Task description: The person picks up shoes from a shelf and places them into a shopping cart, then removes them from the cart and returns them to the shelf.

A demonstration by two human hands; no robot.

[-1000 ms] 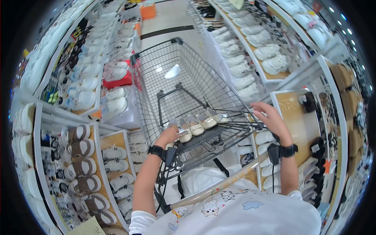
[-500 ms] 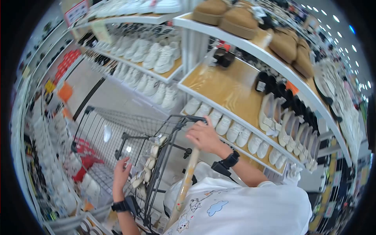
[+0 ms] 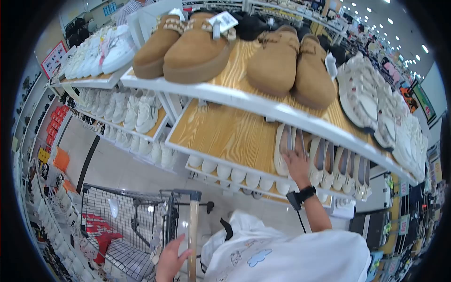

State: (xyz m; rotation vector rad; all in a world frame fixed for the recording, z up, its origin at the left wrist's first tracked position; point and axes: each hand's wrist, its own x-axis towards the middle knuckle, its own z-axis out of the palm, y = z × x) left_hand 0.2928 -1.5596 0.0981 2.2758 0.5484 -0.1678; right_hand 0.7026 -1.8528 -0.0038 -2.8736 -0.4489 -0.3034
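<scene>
My right hand (image 3: 298,165) reaches onto the middle wooden shelf, its fingers stretched out over a pair of pale ballet flats (image 3: 280,158). More ballet flats (image 3: 327,178) with bows stand in a row to its right. My left hand (image 3: 171,257) is beside the cart's pale handle bar (image 3: 193,225), fingers apart and holding nothing. The wire shopping cart (image 3: 123,207) stands at the left, with a red item (image 3: 104,242) showing through its mesh. Each wrist wears a black band in the earlier view; only the right wristband (image 3: 305,193) shows now.
Tan clogs (image 3: 199,49) stand on the upper shelf (image 3: 235,101), whose white edge juts over the middle one. White sneakers (image 3: 136,113) line the shelving at left, and white shoes (image 3: 238,176) sit below. Chunky pale sandals (image 3: 359,91) are at upper right.
My right hand has left the cart handle and moved right onto the ballet flats. The left hand has come nearer the handle. My view has turned, bringing the upper shelf closer.
</scene>
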